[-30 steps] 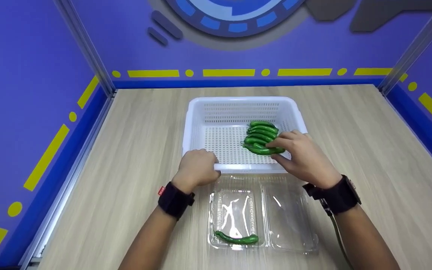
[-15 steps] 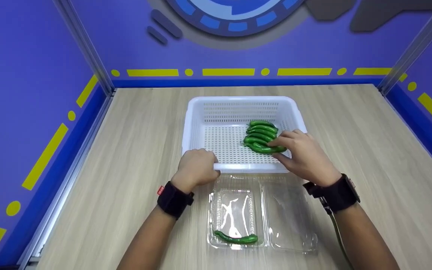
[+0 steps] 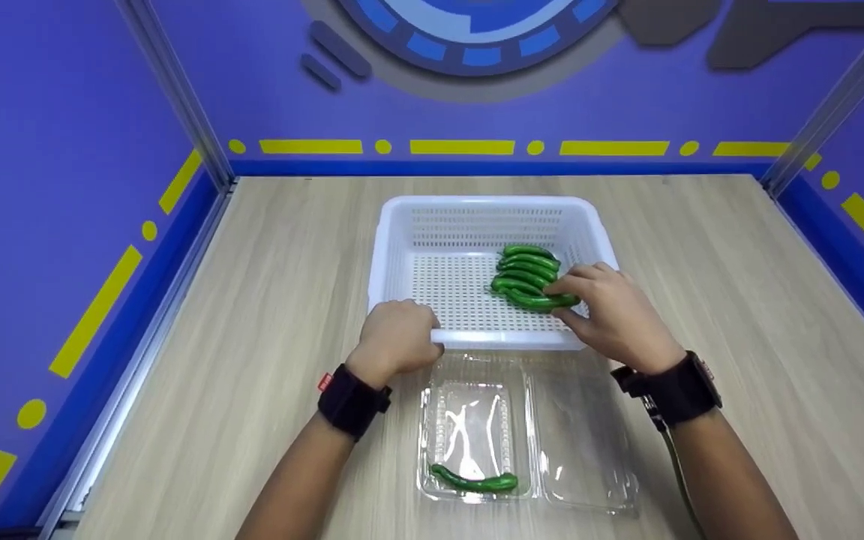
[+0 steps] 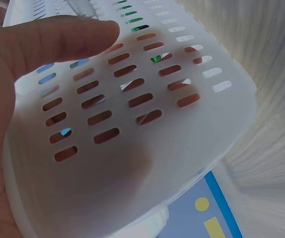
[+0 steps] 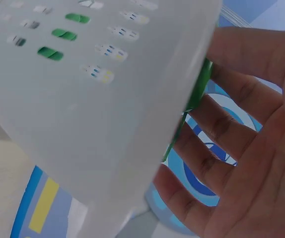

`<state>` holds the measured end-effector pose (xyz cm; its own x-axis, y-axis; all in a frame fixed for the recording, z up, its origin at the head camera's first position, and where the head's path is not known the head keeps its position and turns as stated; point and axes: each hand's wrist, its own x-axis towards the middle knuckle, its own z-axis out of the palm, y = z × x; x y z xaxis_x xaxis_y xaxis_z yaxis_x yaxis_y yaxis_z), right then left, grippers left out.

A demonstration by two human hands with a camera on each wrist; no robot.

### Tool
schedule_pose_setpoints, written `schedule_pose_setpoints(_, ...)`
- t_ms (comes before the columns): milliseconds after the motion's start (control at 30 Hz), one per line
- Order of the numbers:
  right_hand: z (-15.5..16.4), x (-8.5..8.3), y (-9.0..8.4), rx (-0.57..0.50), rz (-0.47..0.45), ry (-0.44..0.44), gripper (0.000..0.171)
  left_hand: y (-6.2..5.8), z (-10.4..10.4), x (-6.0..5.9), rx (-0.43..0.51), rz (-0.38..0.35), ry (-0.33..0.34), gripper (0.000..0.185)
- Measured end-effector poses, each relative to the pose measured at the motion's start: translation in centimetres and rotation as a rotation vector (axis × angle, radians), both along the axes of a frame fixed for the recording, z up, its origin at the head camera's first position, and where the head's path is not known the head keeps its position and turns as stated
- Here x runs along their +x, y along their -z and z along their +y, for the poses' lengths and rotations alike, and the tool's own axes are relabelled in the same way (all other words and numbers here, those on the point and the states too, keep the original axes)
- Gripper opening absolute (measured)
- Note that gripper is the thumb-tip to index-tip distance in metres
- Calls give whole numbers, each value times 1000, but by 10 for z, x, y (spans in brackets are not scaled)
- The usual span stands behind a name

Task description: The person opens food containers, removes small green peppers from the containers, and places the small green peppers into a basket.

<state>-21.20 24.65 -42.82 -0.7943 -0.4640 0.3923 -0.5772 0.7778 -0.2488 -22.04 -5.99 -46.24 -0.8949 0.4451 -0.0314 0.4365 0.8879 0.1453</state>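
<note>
**Green peppers — right hand on the nearest of the pile**

The green pepper under the right hand is the nearest one of a small stack of green peppers lying in the right half of the white basket. Its long axis runs left to right across the scene, roughly parallel to the basket's near rim, and the peppers behind it lie the same way, one after another toward the far wall.

Nearest of all on the bench sits an open clear clamshell box, just in front of the basket. One lone pepper lies crosswise at the near end of its left tray; the right tray shows nothing inside.

Past that, the left hand grips the basket's near rim toward its left corner, fingers curled over the edge — the left wrist view shows a finger pressed against the slotted wall.

The right hand reaches over the near right corner of the basket. Its grip is partly closed: fingertips lie over the top of the pepper and the thumb sits on its near side, so it pinches the pepper's right end. The right wrist view shows a green strip against the fingers. The pepper lies just left of the palm, and this hand is much the nearer of the two.
</note>
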Motion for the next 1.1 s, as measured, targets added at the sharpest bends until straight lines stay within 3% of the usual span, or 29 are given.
schedule_pose_setpoints(733,-9,4,-4,38,-42,-13,25,1,5,0,28,26,19,42)
schedule_pose_setpoints(1100,-10,-22,-21,152,-120,-79,21,1,2,0,30,63,14,35)
